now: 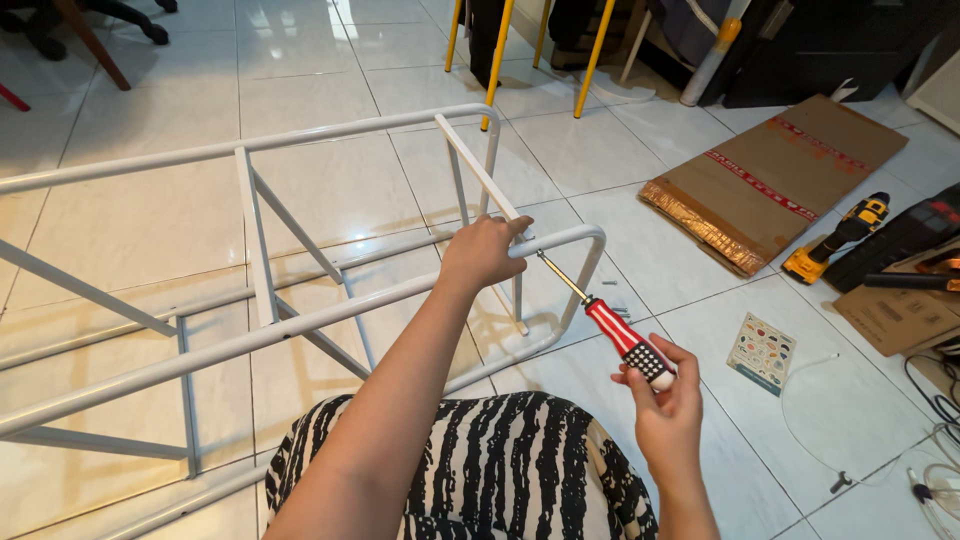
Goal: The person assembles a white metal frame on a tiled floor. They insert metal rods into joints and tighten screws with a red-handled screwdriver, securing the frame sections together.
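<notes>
White metal frame (300, 325) of round, smooth tubes, lying on its side across glossy pale floor tiles (330, 70). Left hand (482, 250) at frame centre, fingers clamped over the top tube near its rounded corner. Right hand (665, 410) at five o'clock from it, fingers closed around the ribbed red-and-black handle of a screwdriver (612, 325). Thin steel shaft slanting up toward eleven o'clock, tip just beside the left fingers at the tube. Flattened brown cardboard (775, 175) at two o'clock; yellow drill (835, 240) at three o'clock. Zebra-striped cloth (500, 470) at six o'clock.
</notes>
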